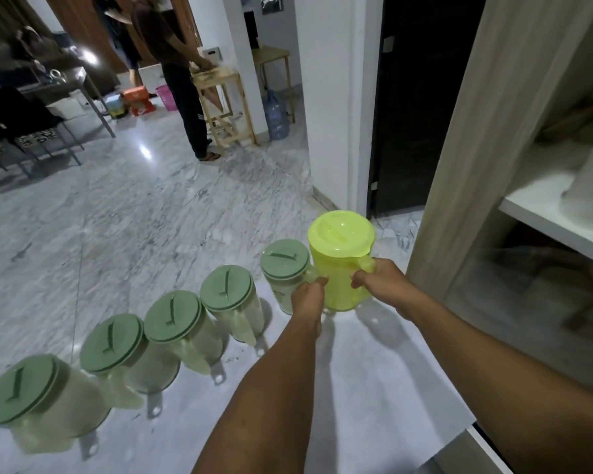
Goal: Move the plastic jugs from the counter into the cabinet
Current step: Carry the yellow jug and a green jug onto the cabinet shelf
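Right hand (382, 285) is closed round the handle of the yellow-green jug (343, 265), which stands upright at the far end of the counter (374, 388), at about 12 o'clock from the wearer. Left hand (307, 297) is closed on the handle of the nearest green-lidded jug (285, 268), immediately at 9 o'clock of the yellow-green one; the two jugs stand just beside each other, possibly touching.

Governing relation: the cabinet (514, 131) lies at roughly 2 o'clock from the held jugs, its shelf (541, 213) open toward the counter. The right hand is the nearer to it, so the yellow-green jug would, in my judgement, go in first. Its long axis is vertical and should stay so on the way in.

Count: one yellow-green jug with matching lid; five clear jugs with green lids, in a row running from 12 o'clock back toward 8 o'clock along the counter's left edge. Six jugs in total, all on the counter. The shelf carries a white item, blurred.
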`<control>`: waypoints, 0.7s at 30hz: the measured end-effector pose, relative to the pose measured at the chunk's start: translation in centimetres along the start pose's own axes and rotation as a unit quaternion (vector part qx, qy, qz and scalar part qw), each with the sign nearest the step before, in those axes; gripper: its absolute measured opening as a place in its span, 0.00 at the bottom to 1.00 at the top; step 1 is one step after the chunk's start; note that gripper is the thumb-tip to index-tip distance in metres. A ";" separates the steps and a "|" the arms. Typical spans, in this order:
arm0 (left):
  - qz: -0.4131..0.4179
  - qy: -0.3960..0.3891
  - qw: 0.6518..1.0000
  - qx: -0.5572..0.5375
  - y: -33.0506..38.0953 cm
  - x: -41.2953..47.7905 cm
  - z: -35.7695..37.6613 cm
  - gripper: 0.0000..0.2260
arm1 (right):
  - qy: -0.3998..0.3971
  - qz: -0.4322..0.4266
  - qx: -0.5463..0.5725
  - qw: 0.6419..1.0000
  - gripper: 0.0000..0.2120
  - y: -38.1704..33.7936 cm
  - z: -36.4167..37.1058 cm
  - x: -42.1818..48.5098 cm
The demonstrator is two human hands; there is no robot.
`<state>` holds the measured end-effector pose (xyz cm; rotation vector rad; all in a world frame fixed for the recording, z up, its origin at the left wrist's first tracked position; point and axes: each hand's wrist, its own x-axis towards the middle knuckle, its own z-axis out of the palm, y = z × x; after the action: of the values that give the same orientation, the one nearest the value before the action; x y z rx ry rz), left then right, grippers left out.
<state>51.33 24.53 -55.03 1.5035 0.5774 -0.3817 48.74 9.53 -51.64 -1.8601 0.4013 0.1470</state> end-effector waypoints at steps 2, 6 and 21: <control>0.013 0.009 1.000 0.001 0.0 -0.1 0.0 0.10 | -0.003 0.001 -0.001 1.000 0.05 0.0 0.0 0.0; 0.059 0.004 0.998 0.022 0.9 -1.2 -1.0 0.12 | 0.025 0.013 0.031 0.999 0.07 -1.2 -0.3 -0.8; -0.008 -0.312 0.945 0.095 5.8 -20.9 -7.7 0.16 | 0.160 0.028 0.144 0.976 0.18 -8.7 -5.8 -26.0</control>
<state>36.75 30.07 -38.05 1.4545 0.0465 -0.9049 26.88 11.64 -34.20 -1.5860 0.6619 -0.1679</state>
